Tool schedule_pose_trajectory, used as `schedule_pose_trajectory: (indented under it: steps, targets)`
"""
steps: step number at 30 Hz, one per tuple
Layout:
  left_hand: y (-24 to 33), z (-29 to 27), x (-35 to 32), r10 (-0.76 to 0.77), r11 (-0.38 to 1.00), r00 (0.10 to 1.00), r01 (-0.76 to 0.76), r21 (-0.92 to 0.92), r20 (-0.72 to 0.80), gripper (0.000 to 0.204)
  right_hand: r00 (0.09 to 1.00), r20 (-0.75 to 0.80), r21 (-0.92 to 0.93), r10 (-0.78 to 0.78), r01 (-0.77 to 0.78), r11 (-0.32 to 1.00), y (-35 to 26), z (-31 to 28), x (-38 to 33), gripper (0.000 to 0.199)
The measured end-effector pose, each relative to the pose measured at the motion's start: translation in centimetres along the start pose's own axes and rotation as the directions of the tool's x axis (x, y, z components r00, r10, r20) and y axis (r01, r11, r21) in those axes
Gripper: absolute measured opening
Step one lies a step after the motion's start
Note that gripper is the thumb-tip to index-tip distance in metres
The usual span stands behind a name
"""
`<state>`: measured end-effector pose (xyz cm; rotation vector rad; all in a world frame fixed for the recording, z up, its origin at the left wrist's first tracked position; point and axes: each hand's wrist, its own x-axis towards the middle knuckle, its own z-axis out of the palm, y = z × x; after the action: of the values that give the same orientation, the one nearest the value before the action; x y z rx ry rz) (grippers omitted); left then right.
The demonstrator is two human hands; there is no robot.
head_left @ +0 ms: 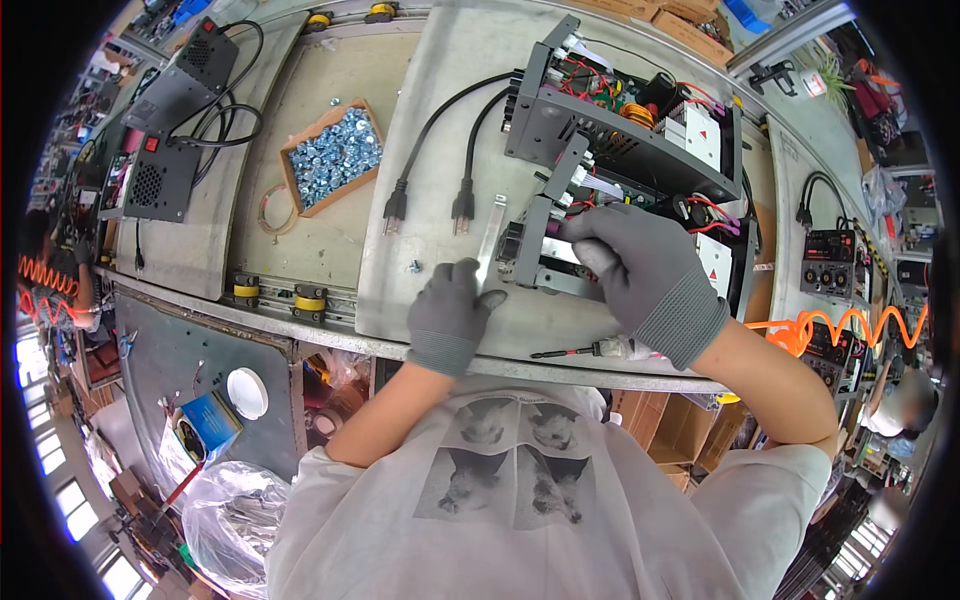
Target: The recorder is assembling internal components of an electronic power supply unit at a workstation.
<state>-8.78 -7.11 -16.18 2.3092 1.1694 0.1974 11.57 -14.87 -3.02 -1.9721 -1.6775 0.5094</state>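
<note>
My left hand (448, 318), in a grey glove, is closed around the lower end of a slim silver wrench (492, 232) beside the near power unit. My right hand (655, 275), gloved alike, reaches over that open dark grey power unit (560, 280). Its fingers are bent together at the unit's front panel; what they grip, if anything, is hidden. White connectors and red wires show inside the housing. Behind it stands a second open power unit (600, 135). Two black power cords (465, 185) run from the units' front ends and lie with their plugs toward me.
Left of the cords, a cardboard tray (298, 185) holds many small metal fasteners. A loose screw (415, 266) lies near my left hand. Along the table's front edge rests a screwdriver bit (560, 353). Finished-looking cased units (160, 175) stand far left. An orange coiled hose (800, 330) passes my right forearm.
</note>
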Motion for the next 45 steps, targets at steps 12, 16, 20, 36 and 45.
schedule_pose_trajectory:
  steps: [12,16,20,36,45]
  targets:
    - [-1.0,-2.5,-2.6,0.022,1.0,0.991,-0.024,-0.013,-0.131,0.015,0.844,-0.436,-0.244,-0.313,0.224,0.943,-1.5,0.6,-4.2,0.033]
    - [-3.0,-9.1,-5.5,-0.239,0.895,0.97,0.198,-0.4,-0.053,0.019,0.748,-0.39,-0.146,-0.537,0.525,0.838,-3.2,5.6,-5.4,0.028]
    - [-6.5,-11.3,-5.9,-0.251,0.651,0.966,0.123,-0.749,-0.06,0.019,0.985,-0.095,-0.081,-0.146,0.138,0.987,-6.3,14.4,-0.9,0.034]
    - [-5.6,-6.2,-3.8,-0.211,0.242,0.977,0.089,-0.966,0.037,0.029,0.886,-0.32,0.043,-0.335,0.367,0.929,-6.1,15.2,0.7,0.03]
    - [-1.6,-5.9,-4.3,-0.23,0.26,0.967,-0.051,-0.964,-0.113,0.015,0.853,-0.425,-0.12,-0.304,0.28,0.953,-4.8,15.0,-1.3,0.04]
